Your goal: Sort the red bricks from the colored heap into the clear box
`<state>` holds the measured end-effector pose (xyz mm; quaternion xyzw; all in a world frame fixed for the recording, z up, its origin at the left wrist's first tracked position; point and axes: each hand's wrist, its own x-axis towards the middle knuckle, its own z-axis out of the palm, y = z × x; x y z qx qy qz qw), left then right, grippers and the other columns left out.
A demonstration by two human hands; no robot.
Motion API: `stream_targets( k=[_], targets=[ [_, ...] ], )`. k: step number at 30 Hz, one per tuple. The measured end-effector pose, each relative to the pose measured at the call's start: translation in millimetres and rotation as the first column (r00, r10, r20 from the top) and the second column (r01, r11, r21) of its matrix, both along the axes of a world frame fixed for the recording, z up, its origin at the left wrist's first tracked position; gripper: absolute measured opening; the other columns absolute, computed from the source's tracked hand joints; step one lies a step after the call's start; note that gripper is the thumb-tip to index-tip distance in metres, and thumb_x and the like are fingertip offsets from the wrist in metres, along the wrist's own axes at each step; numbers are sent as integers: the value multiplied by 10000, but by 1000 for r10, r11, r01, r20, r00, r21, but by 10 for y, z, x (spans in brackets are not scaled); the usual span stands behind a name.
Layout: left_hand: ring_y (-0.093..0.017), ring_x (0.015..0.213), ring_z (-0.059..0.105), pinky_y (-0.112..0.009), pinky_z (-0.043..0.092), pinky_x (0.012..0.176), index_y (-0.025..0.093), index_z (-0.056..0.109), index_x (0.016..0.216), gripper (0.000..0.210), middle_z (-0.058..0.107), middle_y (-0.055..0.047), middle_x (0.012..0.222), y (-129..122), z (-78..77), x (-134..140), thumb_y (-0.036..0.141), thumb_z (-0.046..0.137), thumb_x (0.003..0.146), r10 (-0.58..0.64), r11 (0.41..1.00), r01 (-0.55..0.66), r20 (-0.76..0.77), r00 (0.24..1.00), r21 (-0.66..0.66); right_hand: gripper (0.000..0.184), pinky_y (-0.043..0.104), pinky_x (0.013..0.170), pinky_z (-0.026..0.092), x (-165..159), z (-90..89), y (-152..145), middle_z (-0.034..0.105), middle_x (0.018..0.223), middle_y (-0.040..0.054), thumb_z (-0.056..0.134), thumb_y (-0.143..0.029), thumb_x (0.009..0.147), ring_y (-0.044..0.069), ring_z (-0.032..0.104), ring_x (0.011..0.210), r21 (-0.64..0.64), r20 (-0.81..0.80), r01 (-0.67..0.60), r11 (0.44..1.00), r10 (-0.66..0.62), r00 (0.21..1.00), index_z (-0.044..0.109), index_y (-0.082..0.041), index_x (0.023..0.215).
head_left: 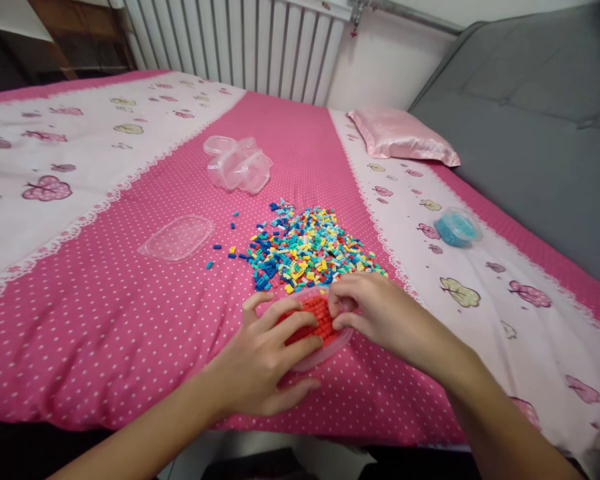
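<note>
A clear plastic container [333, 349] filled with small red bricks [323, 319] sits on the bed near its front edge. My left hand [265, 357] reaches over it from the left, fingers spread and resting on the red bricks. At the container's right side, my right hand [375, 308] is closed in a pinch over the bricks. Whatever lies between its fingertips is hidden. Just behind the container spreads a loose pile of small bricks [310, 247] in blue, yellow, teal, green, white and some red.
A clear lid [180, 239] lies flat to the left of the pile. Several clear containers [240, 167] are stacked behind it. To the right stands a container of light blue bricks [455, 228]. A pink pillow [403, 137] rests near the grey headboard [525, 100].
</note>
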<state>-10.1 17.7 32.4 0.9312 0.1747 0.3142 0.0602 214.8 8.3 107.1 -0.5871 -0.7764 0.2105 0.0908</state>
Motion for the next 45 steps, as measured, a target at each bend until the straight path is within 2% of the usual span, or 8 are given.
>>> stream_targets(
  k=[8,16,22,27,31,37,42,45],
  targets=[
    [-286,1195,569,-481,235,1085,236,681,1158,296,717,-61,1213,5,-47,-9,374,627,902,5,1000,-5,27,1000,-11,65,272,690,422,552,-28,-269,618,763,-16,713,-254,869,156,567,726,115,-266,186,976,-150,952,668,-236,825],
    [-302,1183,558,-482,252,1065,247,693,1176,328,706,-74,1198,-5,-11,-20,368,663,873,35,999,-36,34,999,12,227,294,685,421,939,-277,-465,577,698,-19,693,-430,878,170,538,694,93,-349,341,935,-290,891,657,-239,761],
    [-316,1180,534,-495,264,1057,237,652,1225,411,676,-99,1208,4,-3,-54,402,682,850,57,996,-57,-6,998,66,294,301,659,408,983,-495,-354,545,680,-15,608,-461,919,169,510,669,70,-442,375,924,-309,842,633,-219,755],
    [-343,1220,493,-522,263,1071,236,611,1315,645,581,-129,1326,59,12,-118,594,744,795,50,998,-47,-64,997,45,318,303,680,410,961,-551,-342,575,708,-12,566,-479,947,171,525,688,50,-469,356,933,-293,833,622,-217,777],
    [-369,1302,419,-559,264,1075,328,665,1280,576,462,-111,1469,82,41,-133,637,738,799,25,1000,-25,-134,991,2,306,312,724,435,932,-575,-346,644,769,8,544,-458,959,186,582,742,52,-459,339,939,-279,844,616,-218,784],
    [-373,1317,419,-587,285,1077,327,709,1213,508,489,-111,1464,74,47,-121,628,734,805,64,998,-63,-132,989,12,299,320,733,459,922,-595,-346,684,792,23,535,-451,960,201,622,767,62,-442,328,943,-269,856,627,-221,793],
    [-373,1309,427,-578,282,1083,319,699,1233,530,485,-116,1466,78,23,-117,633,729,807,57,998,-57,-130,990,2,318,330,733,469,912,-597,-345,690,782,27,543,-470,961,209,628,773,69,-434,340,938,-278,857,631,-221,784],
    [-360,1288,453,-562,290,1097,328,641,1327,648,519,-111,1427,92,56,-129,672,734,785,55,998,-56,-100,993,-4,337,335,727,475,916,-614,-345,693,780,27,545,-493,960,212,629,771,68,-438,341,938,-279,855,639,-220,786]
  ],
)
